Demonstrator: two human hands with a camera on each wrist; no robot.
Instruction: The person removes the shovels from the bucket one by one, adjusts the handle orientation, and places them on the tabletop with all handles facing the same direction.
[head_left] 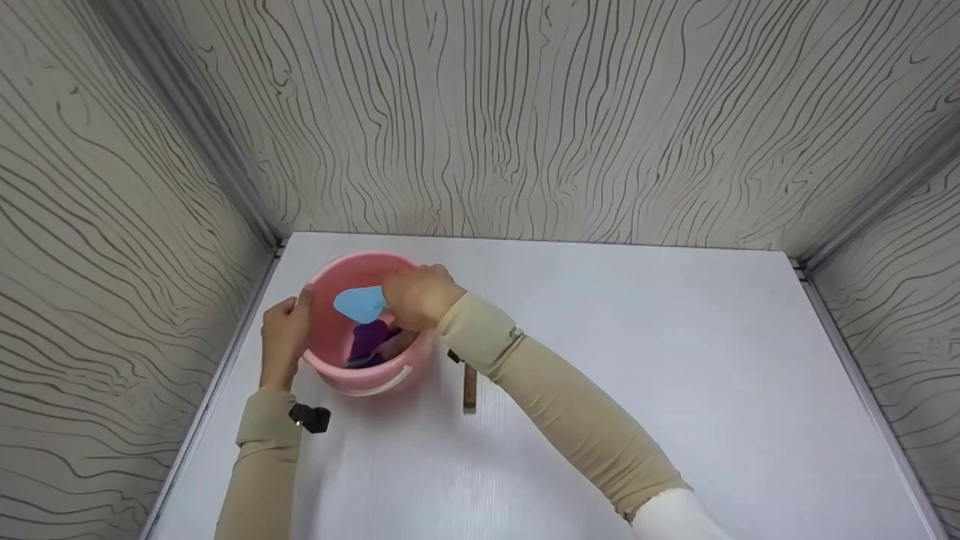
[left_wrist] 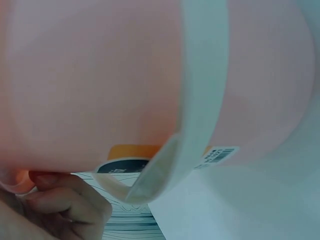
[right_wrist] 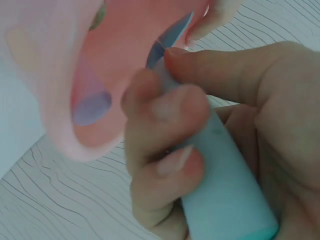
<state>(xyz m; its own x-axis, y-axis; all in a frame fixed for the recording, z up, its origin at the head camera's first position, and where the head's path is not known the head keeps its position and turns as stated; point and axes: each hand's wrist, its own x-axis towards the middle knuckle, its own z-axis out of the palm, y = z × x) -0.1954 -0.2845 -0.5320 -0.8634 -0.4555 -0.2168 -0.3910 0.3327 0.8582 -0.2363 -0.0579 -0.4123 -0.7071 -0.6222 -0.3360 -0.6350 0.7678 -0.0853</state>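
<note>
A pink bucket (head_left: 326, 341) stands at the left of the table, its white handle (head_left: 386, 384) hanging down the near side. On its left rim, my left hand (head_left: 286, 330) grips with the thumb up at the edge; curled fingers (left_wrist: 70, 200) show beside the wall in the left wrist view. My right hand (head_left: 421, 296) is over the bucket's right side and holds a light-blue trowel (head_left: 360, 304) by its thick handle (right_wrist: 220, 180). The trowel's blade lies over the bucket's opening, pointing left. Below it, a purple item (head_left: 367, 339) and a brownish one (head_left: 397, 345) sit inside the bucket.
A brown wooden-looking handle (head_left: 469, 388) lies on the white table (head_left: 637, 360) right of the bucket, partly hidden by the right sleeve. Wood-patterned panels (head_left: 495, 120) rise behind the table and at both sides. A sticker (left_wrist: 132, 152) is on the bucket's wall.
</note>
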